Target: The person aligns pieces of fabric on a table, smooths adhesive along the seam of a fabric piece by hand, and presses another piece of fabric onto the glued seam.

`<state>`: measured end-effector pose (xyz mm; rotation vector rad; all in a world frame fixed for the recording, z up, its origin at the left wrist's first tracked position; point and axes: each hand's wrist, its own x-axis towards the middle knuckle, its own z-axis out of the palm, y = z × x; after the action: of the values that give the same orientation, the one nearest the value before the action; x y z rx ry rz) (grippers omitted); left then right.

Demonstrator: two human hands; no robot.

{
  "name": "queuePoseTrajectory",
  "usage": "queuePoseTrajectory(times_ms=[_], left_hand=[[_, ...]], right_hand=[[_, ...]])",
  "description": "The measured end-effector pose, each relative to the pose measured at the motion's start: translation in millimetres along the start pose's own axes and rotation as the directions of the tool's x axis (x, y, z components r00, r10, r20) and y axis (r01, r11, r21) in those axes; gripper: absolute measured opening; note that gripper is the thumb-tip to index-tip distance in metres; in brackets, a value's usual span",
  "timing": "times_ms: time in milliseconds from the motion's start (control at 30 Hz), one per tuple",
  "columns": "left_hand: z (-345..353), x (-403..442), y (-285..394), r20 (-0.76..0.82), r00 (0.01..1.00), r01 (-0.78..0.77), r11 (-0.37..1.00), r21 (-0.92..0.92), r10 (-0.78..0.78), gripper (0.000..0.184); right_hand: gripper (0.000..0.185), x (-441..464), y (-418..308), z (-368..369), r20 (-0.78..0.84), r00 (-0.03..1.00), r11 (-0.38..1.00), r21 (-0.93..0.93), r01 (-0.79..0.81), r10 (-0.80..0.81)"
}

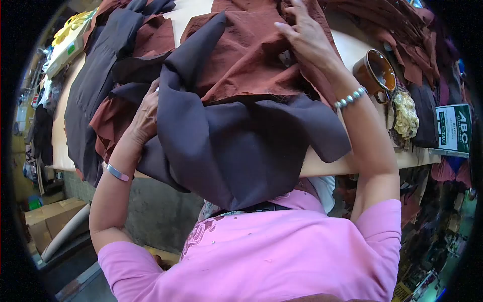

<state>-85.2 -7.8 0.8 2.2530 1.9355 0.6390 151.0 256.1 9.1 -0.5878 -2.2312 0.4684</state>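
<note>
A dark grey cloth [241, 146] lies in loose folds over the table's front edge and hangs onto my lap. My left hand [145, 115] is at its left side, against a raised fold; that fold hides most of the fingers, so their grip does not show. Under and behind the dark cloth spreads a rust-brown cloth [246, 55], creased, with a frayed edge. My right hand [308, 41] is above the brown cloth's right part, thumb and fingers stretched out and apart, with nothing seen in them.
On the table [347, 50] are more dark pieces [100, 75] at left and a brown heap [402, 30] at right. A brown glazed mug [366, 70], a crumpled yellowish bundle [405, 115] and a green-and-white ABC box [453, 128] stand right. A cardboard box [53, 221] is low left.
</note>
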Motion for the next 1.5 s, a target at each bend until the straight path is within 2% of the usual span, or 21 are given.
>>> queuePoseTrajectory(times_ms=[133,200,267,300,367,433,533,600,633,667,700,767,833,933,1033,1133,1267,1367,1400,1467,1500], left_hand=[[-14.0,3.7,7.3,0.105,0.992,-0.085,0.981,0.175,0.068,0.026],[-34.3,4.5,2.6,0.218,0.95,-0.291,0.89,0.352,0.224,0.027],[-50.2,0.6,-11.7,0.085,0.996,-0.047,0.995,0.086,0.04,0.03],[-73.6,7.7,-24.1,0.139,0.954,-0.299,0.843,0.447,0.265,0.032],[-99.0,24.1,-61.7,0.027,0.956,-0.251,0.767,0.59,0.291,0.033],[-121.6,60.3,-47.9,0.093,0.895,-0.303,0.442,0.844,0.437,0.031],[-129.1,79.5,-11.9,-0.207,0.921,0.026,0.478,0.878,0.329,0.036],[-100.5,81.5,18.4,-0.473,0.874,0.179,0.828,0.531,0.114,0.032],[-80.7,80.4,55.4,-0.41,0.893,0.007,0.905,0.424,0.185,0.033],[-58.6,70.2,77.0,-0.151,0.977,-0.092,0.933,0.347,0.152,0.04],[-40.6,67.2,109.6,0.028,0.959,-0.276,0.907,0.318,0.282,0.05],[4.5,45.5,132.6,0.138,0.972,-0.225,0.917,0.329,0.189,0.069],[21.8,37.3,129.4,0.133,0.991,-0.059,0.98,0.192,0.033,0.065],[11.5,22.2,108.7,0.186,0.975,0.113,0.993,0.043,-0.119,0.056],[-19.4,-3.4,93.2,0.26,0.965,0.065,0.99,-0.127,-0.03,0.042],[-45.3,-25.3,85.2,0.156,0.984,0.11,0.978,-0.175,-0.083,0.021],[-46.6,-34.9,99.6,0.088,0.994,0.088,0.951,-0.297,-0.064,0.015],[-31.3,-23.0,115.6,-0.049,0.998,0.024,0.974,-0.226,-0.036,0.012],[-24.6,-18.9,117.3,-0.105,0.994,-0.033,0.971,-0.237,0.008,0.012],[-13.3,-10.3,123.9,-0.21,0.977,-0.095,0.946,-0.309,0.029,0.014],[-7.9,-7.3,127.7,-0.261,0.965,-0.128,0.931,-0.343,0.037,0.015]], right_hand=[[0.075,17.8,-35.5,0.2,0.274,0.902,0.886,0.235,-0.4,0.334],[0.075,22.7,-35.9,-8.5,0.247,0.947,0.844,0.445,-0.298,0.204],[0.076,25.4,-56.3,-29.0,0.133,0.986,0.807,0.569,-0.156,0.097],[0.072,20.0,-89.5,-55.3,0.196,0.971,0.743,0.628,-0.234,0.14],[0.07,21.5,-88.3,-64.3,0.216,0.975,0.647,0.736,-0.198,0.053],[0.067,22.4,-86.9,-57.2,0.142,0.99,0.622,0.772,-0.127,0.026],[0.061,24.1,-68.9,-40.4,0.025,0.996,0.772,0.63,-0.085,0.089],[0.054,18.1,-55.2,-33.7,-0.045,0.988,0.885,0.453,-0.109,0.145],[0.054,12.7,-48.4,-29.9,-0.045,0.989,0.9,0.423,-0.106,0.138],[0.053,7.5,-41.4,-25.4,-0.046,0.991,0.914,0.392,-0.101,0.13],[0.053,3.2,-36.9,-22.0,-0.046,0.991,0.928,0.36,-0.097,0.122],[0.054,-6.1,-33.6,-17.8,-0.003,0.988,0.927,0.346,-0.143,0.153],[0.056,-13.6,-20.2,-6.3,0.029,0.98,0.918,0.345,-0.195,0.198],[0.061,-20.3,-5.1,1.6,0.012,0.998,0.975,0.215,-0.056,0.055],[0.062,-19.6,-2.7,3.7,0.006,1.0,0.983,0.183,-0.022,0.021],[0.061,-19.5,-3.8,4.8,0.029,0.996,0.98,0.178,-0.087,0.083],[0.056,-16.4,-2.9,-2.1,-0.044,0.999,0.999,0.023,0.023,-0.022],[0.054,-14.6,-21.4,-15.7,-0.17,0.889,0.825,-0.477,0.303,-0.425],[0.051,-19.9,-37.0,-23.9,-0.125,0.921,0.868,-0.401,0.294,-0.37],[0.054,-29.5,-77.2,-38.6,0.118,0.991,0.994,-0.092,-0.05,0.061],[0.055,-40.7,-75.7,-38.5,0.232,0.97,0.995,0.055,-0.081,0.066]])
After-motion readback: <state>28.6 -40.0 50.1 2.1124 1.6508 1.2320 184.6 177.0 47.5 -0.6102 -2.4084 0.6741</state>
